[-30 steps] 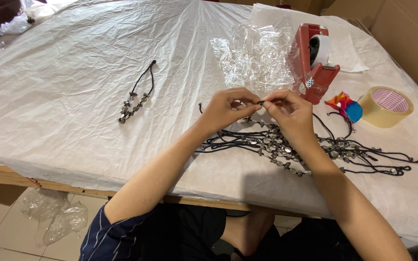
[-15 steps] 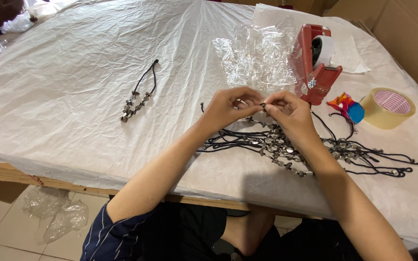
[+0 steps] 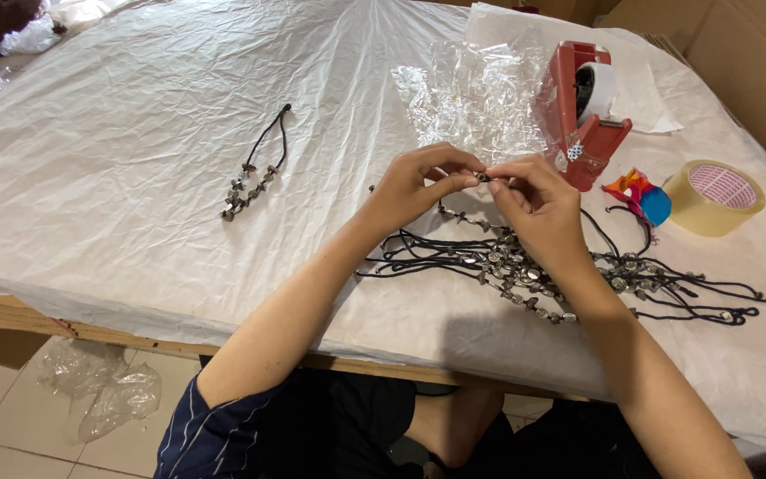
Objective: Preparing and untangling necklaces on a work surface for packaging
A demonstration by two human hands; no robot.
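We pinch a small dark bead (image 3: 482,177) between left hand (image 3: 414,186) and right hand (image 3: 538,204), above the pile of beaded cords (image 3: 525,266), and should keep fingertips close, cord taut

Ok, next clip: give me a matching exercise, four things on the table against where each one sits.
Things:
1. single beaded cord
2. tape dispenser
3. tape roll
4. pile of beaded cords

Places:
A. far right, near the table's edge
B. alone on the plastic sheet, left of the hands
C. under the right hand and forearm
D. upright beyond the hands, beside crinkled clear wrap

Pairs: 1-B, 2-D, 3-A, 4-C
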